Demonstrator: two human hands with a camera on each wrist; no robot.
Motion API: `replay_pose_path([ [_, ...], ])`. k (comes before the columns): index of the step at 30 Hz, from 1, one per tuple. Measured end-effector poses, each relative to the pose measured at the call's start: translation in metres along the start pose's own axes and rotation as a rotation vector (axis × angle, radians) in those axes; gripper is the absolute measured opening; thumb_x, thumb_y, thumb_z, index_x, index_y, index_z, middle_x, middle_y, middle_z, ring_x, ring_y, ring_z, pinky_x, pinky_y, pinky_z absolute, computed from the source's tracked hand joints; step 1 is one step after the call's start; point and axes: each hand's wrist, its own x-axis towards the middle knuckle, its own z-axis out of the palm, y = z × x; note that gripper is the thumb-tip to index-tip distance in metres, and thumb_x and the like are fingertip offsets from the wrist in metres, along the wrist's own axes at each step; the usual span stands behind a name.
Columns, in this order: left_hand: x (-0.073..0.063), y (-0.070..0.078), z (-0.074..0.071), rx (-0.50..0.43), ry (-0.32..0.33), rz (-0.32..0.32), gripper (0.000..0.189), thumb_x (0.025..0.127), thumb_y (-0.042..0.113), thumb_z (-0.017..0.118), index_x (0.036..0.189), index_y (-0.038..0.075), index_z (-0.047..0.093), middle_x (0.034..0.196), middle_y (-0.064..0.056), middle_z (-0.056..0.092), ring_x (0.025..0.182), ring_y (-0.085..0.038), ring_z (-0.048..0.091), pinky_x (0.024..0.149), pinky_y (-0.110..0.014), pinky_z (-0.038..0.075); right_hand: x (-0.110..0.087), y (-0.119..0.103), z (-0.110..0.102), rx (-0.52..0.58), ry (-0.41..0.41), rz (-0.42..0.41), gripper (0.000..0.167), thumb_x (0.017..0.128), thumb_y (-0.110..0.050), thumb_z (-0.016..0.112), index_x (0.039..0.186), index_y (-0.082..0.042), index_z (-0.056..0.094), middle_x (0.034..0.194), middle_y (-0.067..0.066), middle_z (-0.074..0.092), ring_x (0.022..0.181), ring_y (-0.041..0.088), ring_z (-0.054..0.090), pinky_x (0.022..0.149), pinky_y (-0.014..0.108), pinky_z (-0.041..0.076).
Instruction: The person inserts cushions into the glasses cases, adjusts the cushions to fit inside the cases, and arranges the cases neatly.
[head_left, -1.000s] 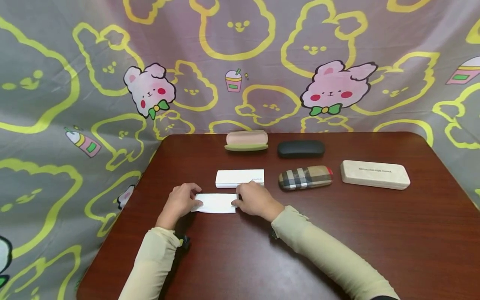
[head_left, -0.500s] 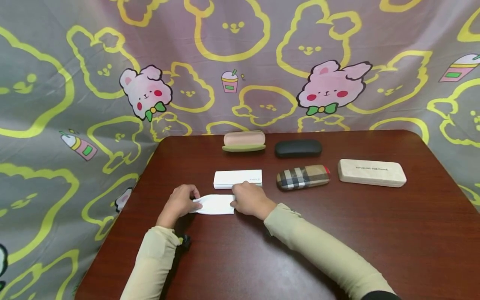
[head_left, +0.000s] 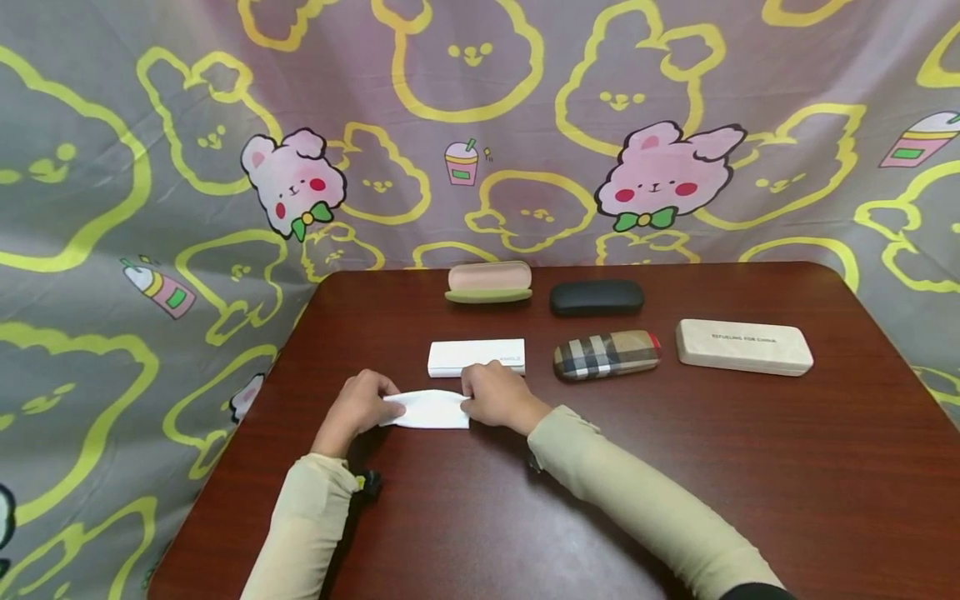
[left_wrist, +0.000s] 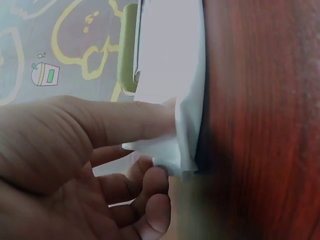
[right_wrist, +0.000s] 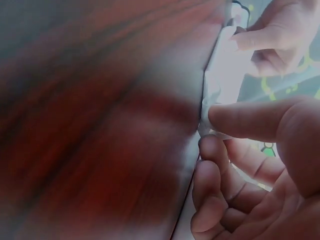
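Note:
A small white cloth (head_left: 431, 409), folded into a rectangle, is stretched between my two hands low over the table. Its left end is pinched by my left hand (head_left: 362, 404), the thumb (left_wrist: 135, 120) lying over the fabric and the other fingers curled below. The opposite end sits between the thumb (right_wrist: 245, 119) and forefinger of my right hand (head_left: 497, 397). Just behind the cloth lies a white glasses case (head_left: 465, 354), closed, with its right front corner partly hidden by the right hand. In the left wrist view the cloth's gripped end is creased and lifted.
Several other glasses cases stand on the brown table (head_left: 480, 517): an open green one with pink lining (head_left: 489, 279), a black one (head_left: 597, 297), a checked one (head_left: 607, 355) and a cream one (head_left: 742, 346). A cartoon-print curtain (head_left: 540, 108) hangs behind and to the left.
The cloth's left end has narrowed and gathered in my left hand, and its far edge now bows upward. Both hands stay nearly in place; the head view shifts slightly.

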Motion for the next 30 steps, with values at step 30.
replay_pose_path([
  [30, 0.023, 0.039, -0.02, -0.476, 0.03, 0.158, 0.014, 0.094, 0.011, 0.073, 0.101, -0.001, 0.072, 0.09, -0.012, 0.065, 0.078, -0.025, 0.055, 0.067, -0.04, 0.048, -0.003, 0.036, -0.058, 0.449, 0.23, 0.087, 0.002, 0.082, -0.013, 0.077, 0.084, -0.013, 0.077, 0.067, -0.004, 0.065, 0.062, 0.015, 0.056, 0.059, 0.031, 0.045],
])
